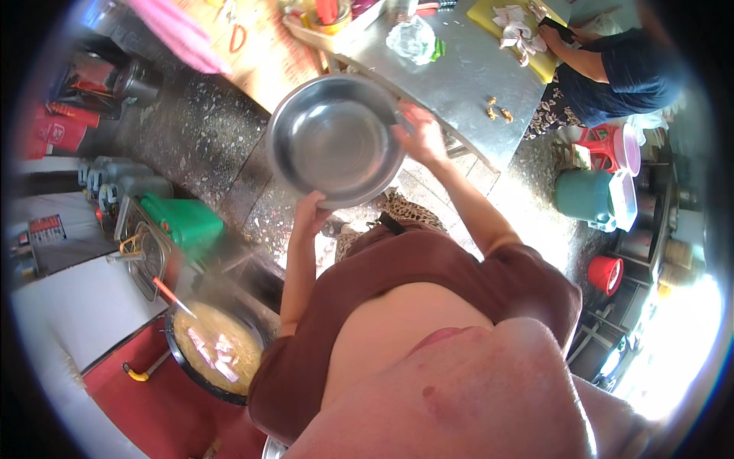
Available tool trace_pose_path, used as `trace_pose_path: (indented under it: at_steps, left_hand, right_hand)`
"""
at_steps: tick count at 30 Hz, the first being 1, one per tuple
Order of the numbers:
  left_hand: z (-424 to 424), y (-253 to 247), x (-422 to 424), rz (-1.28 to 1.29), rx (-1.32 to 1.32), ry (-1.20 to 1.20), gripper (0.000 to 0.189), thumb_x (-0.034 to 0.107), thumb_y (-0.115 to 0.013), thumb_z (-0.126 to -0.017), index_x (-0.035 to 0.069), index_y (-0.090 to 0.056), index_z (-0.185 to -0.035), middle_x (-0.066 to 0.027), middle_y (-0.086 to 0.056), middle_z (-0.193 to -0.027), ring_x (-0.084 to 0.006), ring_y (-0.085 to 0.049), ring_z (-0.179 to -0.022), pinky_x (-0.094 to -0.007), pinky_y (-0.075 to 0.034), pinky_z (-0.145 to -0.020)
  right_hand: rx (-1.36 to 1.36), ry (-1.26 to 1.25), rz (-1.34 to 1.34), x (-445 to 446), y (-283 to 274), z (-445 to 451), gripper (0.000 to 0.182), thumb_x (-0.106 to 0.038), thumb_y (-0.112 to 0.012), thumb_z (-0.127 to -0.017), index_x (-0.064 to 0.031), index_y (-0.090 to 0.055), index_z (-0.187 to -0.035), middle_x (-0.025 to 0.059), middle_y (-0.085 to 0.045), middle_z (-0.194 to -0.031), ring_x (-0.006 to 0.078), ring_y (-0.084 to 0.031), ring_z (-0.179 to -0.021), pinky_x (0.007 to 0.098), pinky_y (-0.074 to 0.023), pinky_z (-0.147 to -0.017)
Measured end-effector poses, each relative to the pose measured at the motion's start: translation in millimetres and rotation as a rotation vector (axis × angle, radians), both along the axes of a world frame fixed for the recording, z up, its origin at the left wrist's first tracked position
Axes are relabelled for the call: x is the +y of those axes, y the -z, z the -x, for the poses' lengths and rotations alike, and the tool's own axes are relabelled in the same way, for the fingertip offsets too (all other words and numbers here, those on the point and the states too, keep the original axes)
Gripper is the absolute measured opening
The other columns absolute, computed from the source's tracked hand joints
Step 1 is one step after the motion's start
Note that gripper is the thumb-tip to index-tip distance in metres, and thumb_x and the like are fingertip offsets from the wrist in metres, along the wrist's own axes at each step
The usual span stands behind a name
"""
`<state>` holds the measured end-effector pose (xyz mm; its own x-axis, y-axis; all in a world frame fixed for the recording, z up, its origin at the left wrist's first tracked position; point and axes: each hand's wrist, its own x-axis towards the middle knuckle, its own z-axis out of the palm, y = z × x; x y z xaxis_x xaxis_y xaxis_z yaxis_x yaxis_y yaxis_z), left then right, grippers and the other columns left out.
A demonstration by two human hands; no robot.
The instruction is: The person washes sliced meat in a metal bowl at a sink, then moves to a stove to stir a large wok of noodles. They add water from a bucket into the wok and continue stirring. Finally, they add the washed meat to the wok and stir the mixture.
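Observation:
A large, round stainless steel basin (338, 143) is between my hands, in front of my body; its inside looks bare. My left hand (312, 215) grips the near rim at the lower left. At the right rim is my right hand (421, 135), slightly blurred, with its fingers at the edge. Behind my left arm, a wok (229, 396) holds cloudy, yellowish liquid (221, 327) with pale pink meat pieces (209, 350) in it. A utensil with an orange handle (166, 290) leans into the wok.
A metal table (459, 74) carries a clear plastic bag (413, 40) and a yellow cutting board (487, 14), where a co-worker (625, 74) holds a dark-bladed cleaver near meat. A green bin (183, 221), grey jugs (137, 186) and a red bucket (605, 274) stand around.

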<state>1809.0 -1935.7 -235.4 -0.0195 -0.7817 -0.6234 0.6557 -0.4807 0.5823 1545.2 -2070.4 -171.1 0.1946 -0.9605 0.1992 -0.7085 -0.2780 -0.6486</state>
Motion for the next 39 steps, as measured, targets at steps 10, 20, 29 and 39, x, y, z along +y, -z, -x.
trace_pose_path:
  at_steps: [10, 20, 29, 39]
  left_hand:
    - [186.7, -27.1, -160.9, -0.108, 0.002, 0.446, 0.020, 0.012, -0.055, -0.075, 0.001, -0.051, -0.091, -0.0119, -0.059, -0.086, -0.0235, -0.062, -0.075, -0.0317, -0.056, -0.062]
    - [158.3, 2.5, -124.1, 0.101, -0.311, 0.515, 0.021, 0.011, -0.051, -0.076, -0.005, -0.053, -0.090, -0.0128, -0.057, -0.089, -0.0248, -0.059, -0.082, -0.0413, -0.050, -0.081]
    - [122.9, -48.2, -105.3, -0.246, -0.210, 0.019, 0.023, 0.007, -0.050, -0.073, -0.009, -0.051, -0.089, -0.0157, -0.054, -0.092, -0.0270, -0.057, -0.088, -0.0386, -0.052, -0.080]
    - [124.1, -51.7, -84.1, -0.275, -0.140, -0.150, 0.017, 0.005, -0.051, -0.073, -0.003, -0.051, -0.087, -0.0129, -0.056, -0.090, -0.0269, -0.058, -0.086, -0.0419, -0.050, -0.083]
  right_hand:
    - [-0.620, 0.601, -0.341, -8.1, 37.8, 198.2, 0.029, -0.026, -0.057, -0.085, 0.0026, -0.060, -0.088, 0.0081, -0.061, -0.065, 0.0107, -0.055, -0.058, 0.0231, -0.0462, -0.055]
    - [-0.385, 0.549, -0.105, -76.9, 37.6, 235.0, 0.026, -0.024, -0.060, -0.081, -0.0012, -0.061, -0.093, 0.0136, -0.065, -0.079, 0.0207, -0.063, -0.073, 0.0303, -0.0480, -0.068]
    - [0.181, 0.348, -0.269, -244.4, 107.3, 174.7, 0.059, -0.041, -0.064, -0.069, -0.0019, -0.053, -0.111, 0.0193, -0.055, -0.105, 0.0305, -0.051, -0.103, 0.0359, -0.0417, -0.089]
    - [0.403, 0.265, -0.181, -320.8, 129.7, 105.1, 0.053, -0.022, -0.057, -0.072, -0.0070, -0.043, -0.120, 0.0117, -0.044, -0.120, 0.0312, -0.040, -0.113, 0.0397, -0.0375, -0.091]
